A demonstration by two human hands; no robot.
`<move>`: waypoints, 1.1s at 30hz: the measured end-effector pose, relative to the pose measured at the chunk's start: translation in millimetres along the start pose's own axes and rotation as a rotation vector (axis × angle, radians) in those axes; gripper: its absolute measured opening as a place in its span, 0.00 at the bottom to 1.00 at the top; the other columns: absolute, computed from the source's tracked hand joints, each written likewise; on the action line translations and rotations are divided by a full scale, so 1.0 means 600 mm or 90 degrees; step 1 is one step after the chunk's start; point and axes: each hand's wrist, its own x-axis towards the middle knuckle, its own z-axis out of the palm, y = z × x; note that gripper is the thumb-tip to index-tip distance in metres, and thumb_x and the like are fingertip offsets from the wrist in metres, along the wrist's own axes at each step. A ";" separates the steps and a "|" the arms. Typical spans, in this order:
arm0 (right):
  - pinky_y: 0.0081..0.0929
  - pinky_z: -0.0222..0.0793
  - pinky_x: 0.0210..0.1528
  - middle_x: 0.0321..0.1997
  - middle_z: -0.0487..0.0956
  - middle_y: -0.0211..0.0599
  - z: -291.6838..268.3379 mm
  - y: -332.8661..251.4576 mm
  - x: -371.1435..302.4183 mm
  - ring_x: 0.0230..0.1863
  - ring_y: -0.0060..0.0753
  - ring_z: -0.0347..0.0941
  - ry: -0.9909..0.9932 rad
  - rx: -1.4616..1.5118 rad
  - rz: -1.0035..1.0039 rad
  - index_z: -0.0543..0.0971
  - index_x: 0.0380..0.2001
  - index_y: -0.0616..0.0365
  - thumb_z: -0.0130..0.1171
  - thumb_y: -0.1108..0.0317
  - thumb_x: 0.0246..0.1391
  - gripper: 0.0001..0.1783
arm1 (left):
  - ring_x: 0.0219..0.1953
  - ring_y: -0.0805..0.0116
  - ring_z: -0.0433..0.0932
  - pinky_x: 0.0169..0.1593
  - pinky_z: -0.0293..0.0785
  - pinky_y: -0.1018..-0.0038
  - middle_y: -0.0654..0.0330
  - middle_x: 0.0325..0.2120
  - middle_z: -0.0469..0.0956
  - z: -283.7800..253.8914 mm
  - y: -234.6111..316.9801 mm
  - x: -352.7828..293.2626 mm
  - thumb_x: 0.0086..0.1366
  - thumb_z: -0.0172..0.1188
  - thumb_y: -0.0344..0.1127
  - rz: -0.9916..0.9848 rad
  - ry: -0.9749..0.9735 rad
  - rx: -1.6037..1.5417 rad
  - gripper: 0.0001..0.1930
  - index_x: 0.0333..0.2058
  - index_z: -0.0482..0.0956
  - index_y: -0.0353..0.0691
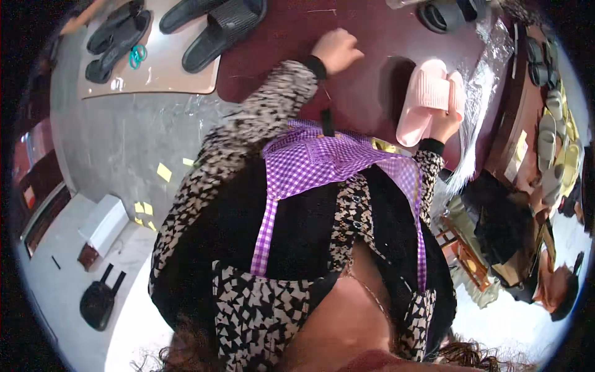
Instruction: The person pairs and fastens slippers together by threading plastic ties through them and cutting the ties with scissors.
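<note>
Over the dark red tabletop (pixel 279 31), my left hand (pixel 336 51) has its fingers curled in. Whether anything is inside them is hidden. My right hand (pixel 444 126) is closed around a pair of pale pink ribbed slide slippers (pixel 426 99) at the right of the table. One slipper shows nearly whole, with its strap across the middle; the second is partly hidden behind it. A dark shadow falls just left of the slippers. Thin pale strands lie on the tabletop near my left hand.
Black slippers (pixel 226 34) and teal-handled scissors (pixel 137 56) lie on a beige board (pixel 167 77) at the far left. Clear plastic wrap (pixel 486 93) runs along the right side. Another black slipper (pixel 441 17) sits at the far right, with several slippers (pixel 553 139) beyond the table.
</note>
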 end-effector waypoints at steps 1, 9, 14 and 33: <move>0.26 0.68 0.41 0.42 0.77 0.45 0.008 0.017 0.001 0.36 0.27 0.74 0.027 0.010 -0.061 0.72 0.50 0.55 0.52 0.76 0.48 0.23 | 0.35 0.54 0.71 0.39 0.69 0.62 0.52 0.29 0.72 0.022 0.029 -0.002 0.54 0.57 0.43 -0.027 0.014 0.024 0.15 0.28 0.75 0.34; 0.31 0.67 0.28 0.25 0.78 0.50 -0.009 0.096 -0.026 0.23 0.32 0.73 0.104 0.018 -0.069 0.78 0.38 0.58 0.57 0.69 0.43 0.15 | 0.33 0.60 0.68 0.38 0.64 0.66 0.57 0.27 0.68 0.150 0.086 -0.028 0.50 0.53 0.31 0.078 0.122 0.115 0.04 0.25 0.71 0.39; 0.30 0.67 0.29 0.25 0.77 0.51 -0.014 0.095 -0.036 0.24 0.33 0.74 0.118 0.037 -0.089 0.79 0.37 0.60 0.56 0.71 0.43 0.14 | 0.33 0.62 0.67 0.37 0.62 0.68 0.59 0.27 0.66 0.143 0.074 -0.033 0.49 0.50 0.27 0.091 0.120 0.108 0.04 0.27 0.69 0.40; 0.35 0.68 0.33 0.28 0.77 0.53 0.030 0.019 -0.020 0.31 0.43 0.76 0.069 -0.003 -0.087 0.78 0.38 0.60 0.53 0.71 0.44 0.15 | 0.34 0.58 0.70 0.38 0.66 0.63 0.57 0.26 0.69 0.042 -0.028 -0.188 0.48 0.52 0.29 0.058 0.154 0.034 0.05 0.27 0.72 0.40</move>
